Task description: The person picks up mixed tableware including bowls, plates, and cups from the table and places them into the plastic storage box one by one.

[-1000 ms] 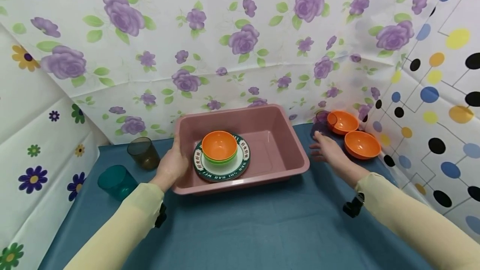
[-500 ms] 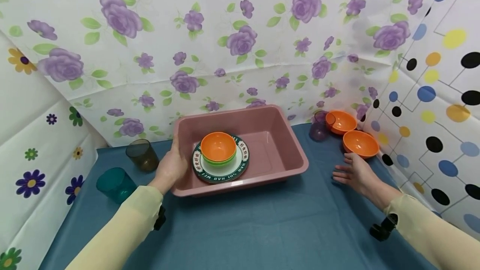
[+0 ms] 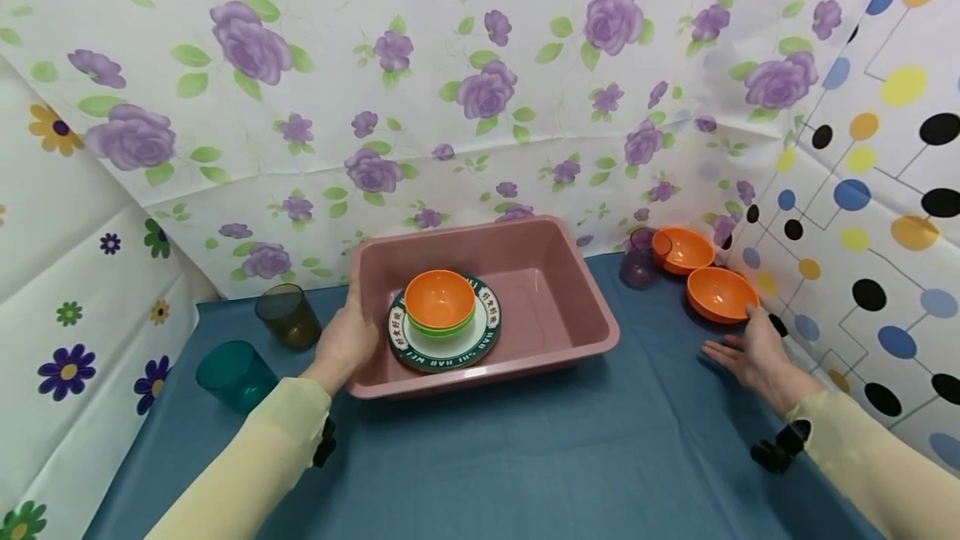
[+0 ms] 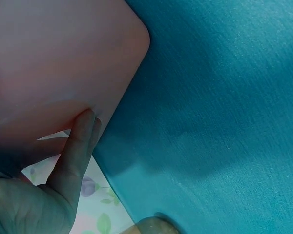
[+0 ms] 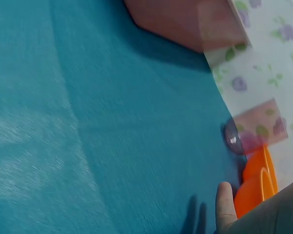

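Observation:
A pink plastic tub stands on the blue cloth. Inside it lies a green-rimmed white plate bearing an orange bowl stacked in a green bowl. My left hand holds the tub's left wall, thumb over the rim. In the left wrist view a finger lies along the tub's outer side. My right hand is spread flat just above the cloth, fingertips beside the nearer orange bowl. In the right wrist view one finger shows next to that bowl.
A second orange bowl and a purple cup stand at the back right. A brown cup and a teal cup stand left of the tub. Patterned sheets wall in the table at the back and both sides.
My right hand has drawn back from the purple cup, moving right and toward me, and now lies by the nearer orange bowl. My left hand and the tub have stayed put.

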Tool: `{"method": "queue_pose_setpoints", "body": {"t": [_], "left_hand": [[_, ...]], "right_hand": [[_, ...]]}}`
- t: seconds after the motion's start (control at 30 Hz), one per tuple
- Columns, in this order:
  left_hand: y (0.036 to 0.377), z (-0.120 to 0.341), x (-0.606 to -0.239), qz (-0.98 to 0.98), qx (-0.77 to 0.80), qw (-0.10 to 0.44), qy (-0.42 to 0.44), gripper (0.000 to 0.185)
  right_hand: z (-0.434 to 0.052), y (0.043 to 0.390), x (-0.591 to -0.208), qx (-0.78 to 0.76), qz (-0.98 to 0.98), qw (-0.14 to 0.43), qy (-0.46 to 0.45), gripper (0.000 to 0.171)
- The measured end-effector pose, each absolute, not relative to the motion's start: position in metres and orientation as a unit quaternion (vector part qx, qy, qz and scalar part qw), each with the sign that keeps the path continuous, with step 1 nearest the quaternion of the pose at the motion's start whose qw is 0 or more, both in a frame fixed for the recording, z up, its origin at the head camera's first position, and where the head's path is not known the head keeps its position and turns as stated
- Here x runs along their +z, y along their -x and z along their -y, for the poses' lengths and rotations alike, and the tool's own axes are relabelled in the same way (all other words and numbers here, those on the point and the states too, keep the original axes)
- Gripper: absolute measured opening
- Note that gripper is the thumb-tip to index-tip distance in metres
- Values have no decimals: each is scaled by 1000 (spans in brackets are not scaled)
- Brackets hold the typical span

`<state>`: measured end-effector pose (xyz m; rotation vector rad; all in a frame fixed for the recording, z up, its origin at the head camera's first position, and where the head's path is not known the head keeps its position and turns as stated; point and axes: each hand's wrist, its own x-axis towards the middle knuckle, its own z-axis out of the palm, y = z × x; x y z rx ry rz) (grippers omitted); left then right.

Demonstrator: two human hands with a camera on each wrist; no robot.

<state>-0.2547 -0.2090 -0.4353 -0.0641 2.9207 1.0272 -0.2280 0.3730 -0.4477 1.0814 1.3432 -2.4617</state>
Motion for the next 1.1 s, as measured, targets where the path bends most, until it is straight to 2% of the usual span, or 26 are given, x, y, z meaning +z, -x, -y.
{"method": "queue_pose_setpoints", "body": {"t": [0.43, 0.67, 1.1], "left_hand": [[253, 207, -435, -940, 339, 25, 27, 87], [252, 207, -435, -939, 341, 25, 28, 87], [253, 207, -435, -947, 318, 18, 36, 79]], "right_hand": [[-387, 248, -467, -766, -502, 20, -402, 60], [-387, 253, -469, -775, -506, 24, -378, 56], [-385, 267, -467, -769, -491, 20, -408, 57]]}}
